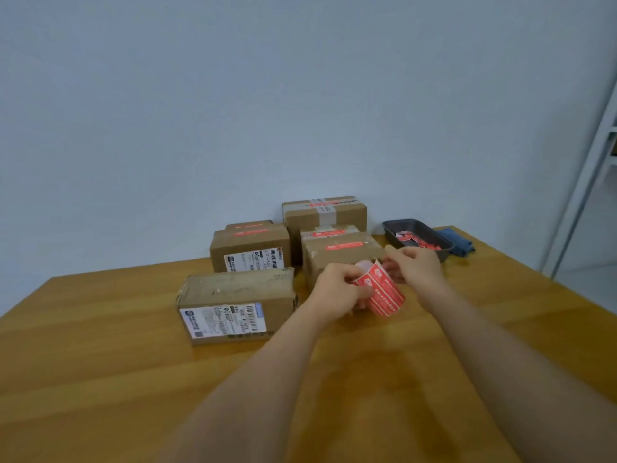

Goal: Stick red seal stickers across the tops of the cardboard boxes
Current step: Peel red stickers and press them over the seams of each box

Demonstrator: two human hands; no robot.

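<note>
left hand [337, 289]: fingers clamped on sticker roll [379, 289]
right hand [414, 265]: fingers pinching roll's top edge, peeling
tip: peel slowly, flat, then bare box [237, 302] near desk [100, 345] centre

Two bare forearms, no sleeves, left hand [337, 289], right hand [415, 267].

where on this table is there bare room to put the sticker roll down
The near table, in front of the unsealed box and left of the forearms, is bare wood. So is the right side, between the right hand and the table edge, nearer than the black tray. The back centre is crowded with sealed boxes. The left hand holds the sticker roll.
</note>
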